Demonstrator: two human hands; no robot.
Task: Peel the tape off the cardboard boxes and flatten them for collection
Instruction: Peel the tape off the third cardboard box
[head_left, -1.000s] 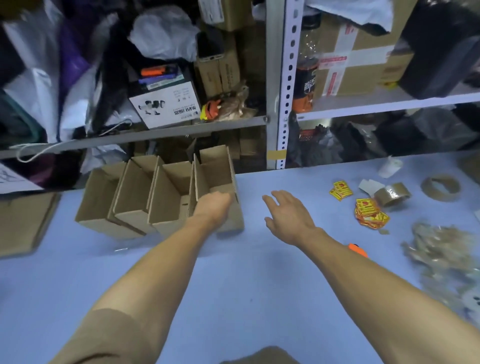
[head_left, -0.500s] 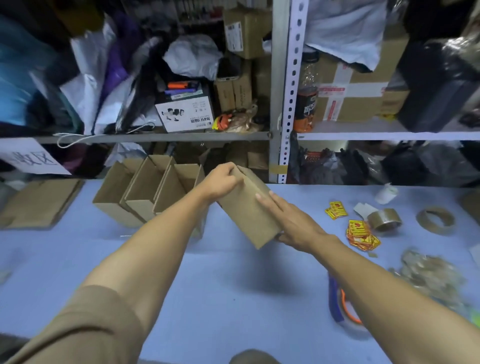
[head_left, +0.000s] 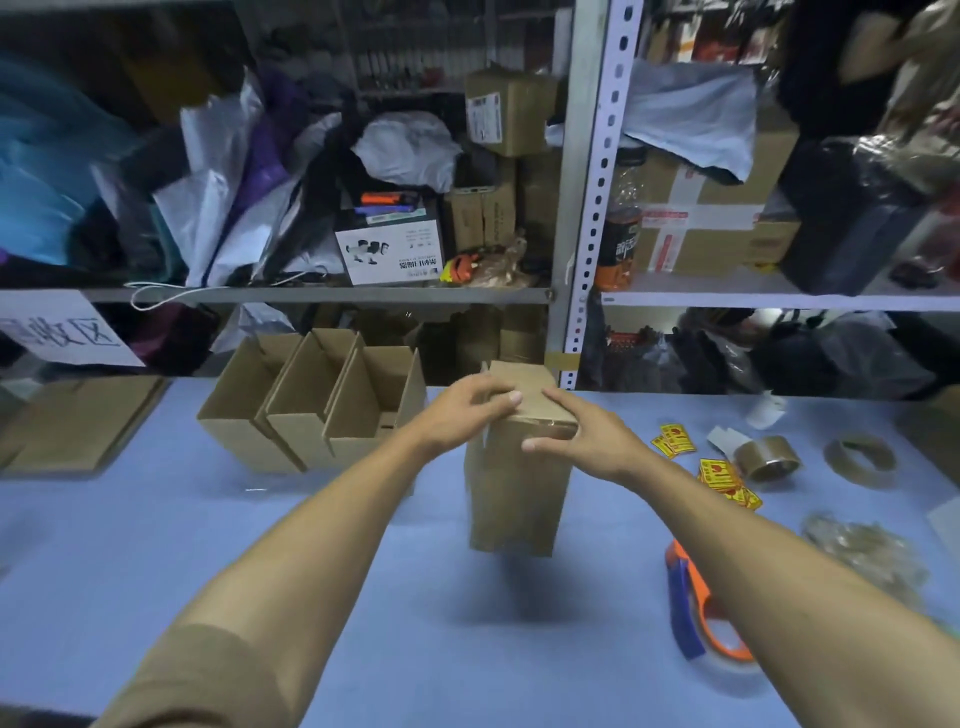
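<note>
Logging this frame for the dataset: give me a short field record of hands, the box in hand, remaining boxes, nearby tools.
left hand: grips the top left of the held box
right hand: holds its top right edge
held box: upright above the blue table
open boxes: three in a row, left of it
tape rolls: two, far right
tape dispenser: orange and blue, under the right forearm

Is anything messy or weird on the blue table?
Yes, on the right. A crumpled heap of clear peeled tape lies loose on the blue table, and yellow stickers are scattered unevenly beside the brown tape roll. The box that both hands hold looks undamaged.
</note>
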